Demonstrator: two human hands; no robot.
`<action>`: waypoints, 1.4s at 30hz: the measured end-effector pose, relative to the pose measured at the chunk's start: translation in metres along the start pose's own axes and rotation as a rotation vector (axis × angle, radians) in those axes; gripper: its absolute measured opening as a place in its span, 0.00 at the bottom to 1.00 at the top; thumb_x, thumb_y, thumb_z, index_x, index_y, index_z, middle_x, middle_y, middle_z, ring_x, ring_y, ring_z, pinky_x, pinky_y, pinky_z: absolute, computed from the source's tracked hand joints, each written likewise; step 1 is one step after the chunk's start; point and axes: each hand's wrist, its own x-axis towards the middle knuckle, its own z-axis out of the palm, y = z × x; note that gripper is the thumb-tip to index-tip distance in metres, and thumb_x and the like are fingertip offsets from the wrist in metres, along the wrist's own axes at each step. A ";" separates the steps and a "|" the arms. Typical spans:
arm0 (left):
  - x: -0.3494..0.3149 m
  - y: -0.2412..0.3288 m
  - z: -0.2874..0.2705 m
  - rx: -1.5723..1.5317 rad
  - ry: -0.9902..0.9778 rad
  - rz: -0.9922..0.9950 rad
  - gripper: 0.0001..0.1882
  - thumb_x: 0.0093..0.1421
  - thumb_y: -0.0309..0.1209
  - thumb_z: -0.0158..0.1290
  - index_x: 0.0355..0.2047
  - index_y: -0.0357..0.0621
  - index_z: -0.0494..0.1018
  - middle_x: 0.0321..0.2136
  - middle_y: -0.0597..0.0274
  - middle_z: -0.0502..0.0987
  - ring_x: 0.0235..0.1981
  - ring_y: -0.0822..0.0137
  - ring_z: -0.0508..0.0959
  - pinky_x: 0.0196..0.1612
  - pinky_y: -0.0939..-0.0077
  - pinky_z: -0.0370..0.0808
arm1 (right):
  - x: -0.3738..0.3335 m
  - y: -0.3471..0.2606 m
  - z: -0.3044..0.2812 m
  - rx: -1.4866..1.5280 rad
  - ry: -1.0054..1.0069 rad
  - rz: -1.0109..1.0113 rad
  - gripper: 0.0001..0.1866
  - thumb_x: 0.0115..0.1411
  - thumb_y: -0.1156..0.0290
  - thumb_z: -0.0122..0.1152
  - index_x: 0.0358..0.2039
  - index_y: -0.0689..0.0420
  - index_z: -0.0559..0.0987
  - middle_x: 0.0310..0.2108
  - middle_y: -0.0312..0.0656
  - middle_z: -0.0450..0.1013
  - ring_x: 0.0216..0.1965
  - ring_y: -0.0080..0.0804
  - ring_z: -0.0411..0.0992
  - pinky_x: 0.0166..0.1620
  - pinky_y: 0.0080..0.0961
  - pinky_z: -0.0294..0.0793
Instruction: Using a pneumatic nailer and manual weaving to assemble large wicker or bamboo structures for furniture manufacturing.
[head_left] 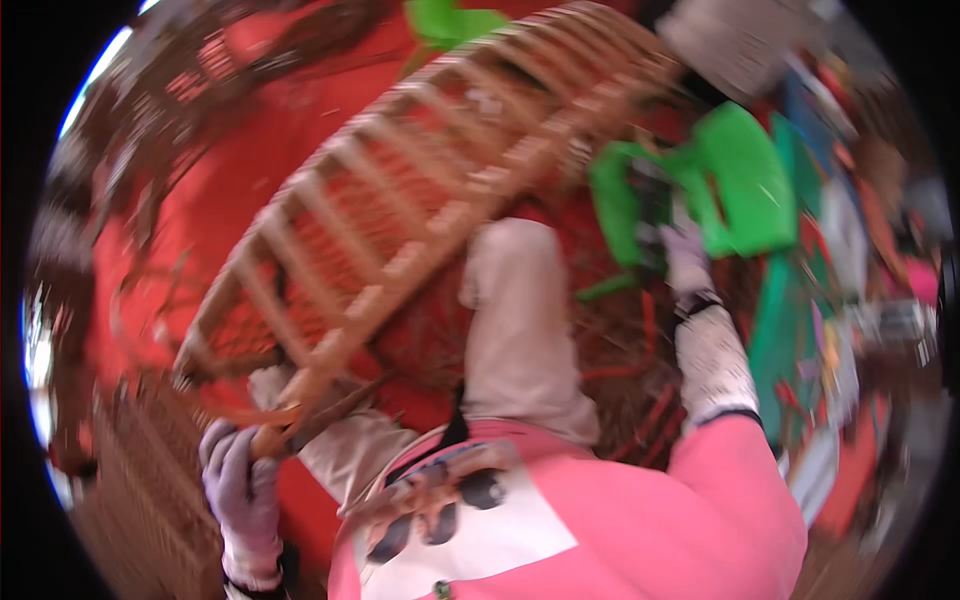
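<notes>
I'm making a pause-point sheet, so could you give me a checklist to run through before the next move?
1. Left hand closed on the near end of the slatted wooden frame: ok.
2. Right hand firmly gripping the dark object: cannot tell, blurred.
3. Both hands gloved: ok.
4. Dark object apart from the green plastic chair: cannot tell, they overlap in view.
5. Ground right of the raised knee free of clutter: not ok, scraps lie there.

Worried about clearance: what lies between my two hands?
In the head view, your legs and part of the wooden frame lie between left hand and right hand.
</notes>
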 end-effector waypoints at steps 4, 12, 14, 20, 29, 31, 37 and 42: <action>0.037 0.021 0.008 -0.129 -0.097 0.063 0.06 0.49 0.29 0.54 0.28 0.43 0.74 0.27 0.58 0.74 0.35 0.55 0.73 0.39 0.65 0.69 | 0.105 0.174 -0.042 0.913 -0.715 0.401 0.23 0.64 0.61 0.45 0.57 0.58 0.63 0.50 0.40 0.66 0.49 0.30 0.65 0.53 0.24 0.64; 0.005 0.062 0.009 -0.246 0.011 0.025 0.18 0.52 0.34 0.59 0.41 0.38 0.74 0.35 0.56 0.75 0.45 0.56 0.71 0.47 0.65 0.71 | 0.166 0.123 -0.024 0.219 -0.305 0.156 0.25 0.57 0.72 0.55 0.55 0.53 0.64 0.51 0.44 0.65 0.45 0.33 0.67 0.50 0.30 0.69; 0.008 0.072 0.010 -0.260 -0.002 0.013 0.18 0.52 0.33 0.59 0.42 0.38 0.73 0.36 0.55 0.75 0.45 0.55 0.72 0.47 0.65 0.71 | 0.158 0.108 -0.032 0.255 -0.308 0.139 0.25 0.56 0.72 0.55 0.55 0.53 0.64 0.51 0.44 0.64 0.46 0.34 0.67 0.50 0.31 0.68; 0.035 0.052 0.019 -0.313 0.158 0.118 0.15 0.47 0.33 0.61 0.34 0.38 0.74 0.30 0.54 0.75 0.40 0.53 0.75 0.43 0.63 0.73 | 0.101 0.052 -0.096 0.417 -0.318 0.033 0.25 0.56 0.73 0.56 0.55 0.51 0.64 0.51 0.45 0.63 0.46 0.36 0.67 0.52 0.32 0.67; 0.026 0.051 0.022 -0.200 0.355 0.076 0.16 0.42 0.38 0.63 0.31 0.45 0.77 0.31 0.63 0.75 0.46 0.54 0.72 0.47 0.63 0.71 | -0.100 -0.170 -0.202 0.426 -0.521 -0.372 0.12 0.46 0.71 0.62 0.30 0.62 0.73 0.24 0.38 0.70 0.24 0.27 0.71 0.33 0.24 0.73; 0.017 0.047 0.031 -0.174 0.368 0.011 0.16 0.40 0.38 0.64 0.30 0.47 0.77 0.33 0.66 0.75 0.47 0.55 0.71 0.49 0.63 0.69 | -0.143 -0.221 -0.205 0.304 -0.591 -0.341 0.13 0.42 0.75 0.63 0.31 0.62 0.73 0.26 0.38 0.70 0.28 0.28 0.71 0.36 0.24 0.72; 0.006 0.053 0.040 -0.254 0.454 0.041 0.15 0.38 0.38 0.63 0.27 0.48 0.77 0.30 0.68 0.75 0.46 0.58 0.71 0.48 0.58 0.68 | -0.207 -0.269 -0.214 -0.845 -0.652 -1.018 0.25 0.41 0.78 0.65 0.44 0.63 0.72 0.33 0.41 0.71 0.32 0.29 0.71 0.40 0.29 0.72; 0.006 0.056 0.041 -0.284 0.505 0.062 0.16 0.40 0.39 0.63 0.29 0.48 0.77 0.30 0.67 0.75 0.47 0.57 0.71 0.55 0.58 0.63 | -0.234 -0.337 -0.170 -0.301 -0.936 -0.560 0.26 0.41 0.78 0.65 0.45 0.62 0.71 0.35 0.41 0.71 0.34 0.30 0.70 0.42 0.29 0.70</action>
